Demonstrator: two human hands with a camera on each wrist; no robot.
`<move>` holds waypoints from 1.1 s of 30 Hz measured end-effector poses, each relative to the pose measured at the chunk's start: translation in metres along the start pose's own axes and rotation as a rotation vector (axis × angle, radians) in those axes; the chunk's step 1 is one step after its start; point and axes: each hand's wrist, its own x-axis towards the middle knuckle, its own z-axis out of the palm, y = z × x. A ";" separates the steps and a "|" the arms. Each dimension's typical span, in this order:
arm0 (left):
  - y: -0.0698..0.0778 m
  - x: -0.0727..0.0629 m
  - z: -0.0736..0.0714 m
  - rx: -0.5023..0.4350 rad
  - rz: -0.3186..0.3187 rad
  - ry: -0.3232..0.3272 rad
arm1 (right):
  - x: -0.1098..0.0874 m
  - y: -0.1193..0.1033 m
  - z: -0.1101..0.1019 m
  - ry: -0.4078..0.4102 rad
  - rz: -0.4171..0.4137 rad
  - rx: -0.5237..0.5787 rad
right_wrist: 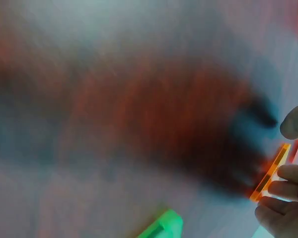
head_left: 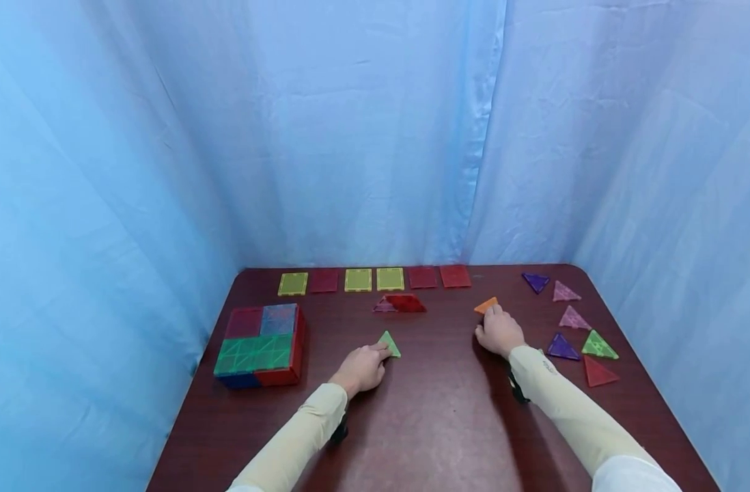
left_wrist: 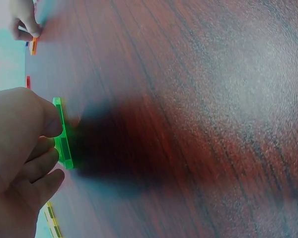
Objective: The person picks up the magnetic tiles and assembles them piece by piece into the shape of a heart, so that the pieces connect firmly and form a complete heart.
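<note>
The dark reddish-brown wood-grain table [head_left: 436,424] carries a row of six translucent yellow and red square tiles [head_left: 358,280] along its far edge. A boxy block of multicoloured translucent tiles [head_left: 258,352] stands at left; six purple, pink, green and red triangular tiles [head_left: 563,347] lie scattered at right. Between are a light-green triangular tile [head_left: 390,344] and an orange triangular tile [head_left: 484,305].

No legible text or numbers.

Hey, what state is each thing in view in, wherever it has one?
Left hand: touching green triangle
Right hand: touching orange triangle
Green triangle: partly covered
Orange triangle: partly covered
Tile block: assembled
Square tiles: lying in a row
Middle red and pink tiles: touching
Triangles at right edge: scattered
Curtain: hanging in folds
</note>
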 end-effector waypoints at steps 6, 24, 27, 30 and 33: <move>0.002 0.000 0.001 -0.005 0.014 0.021 | -0.027 -0.028 0.007 0.017 -0.077 -0.037; 0.011 0.001 0.004 0.021 0.019 0.015 | -0.051 -0.151 0.048 0.009 -0.471 0.034; 0.013 0.001 0.005 0.013 0.020 0.005 | -0.049 -0.158 0.050 -0.002 -0.440 0.050; 0.013 0.000 0.004 0.030 0.010 0.006 | -0.047 -0.159 0.048 -0.021 -0.426 0.040; 0.013 0.000 0.004 0.062 -0.006 0.015 | -0.046 -0.159 0.047 -0.038 -0.431 0.042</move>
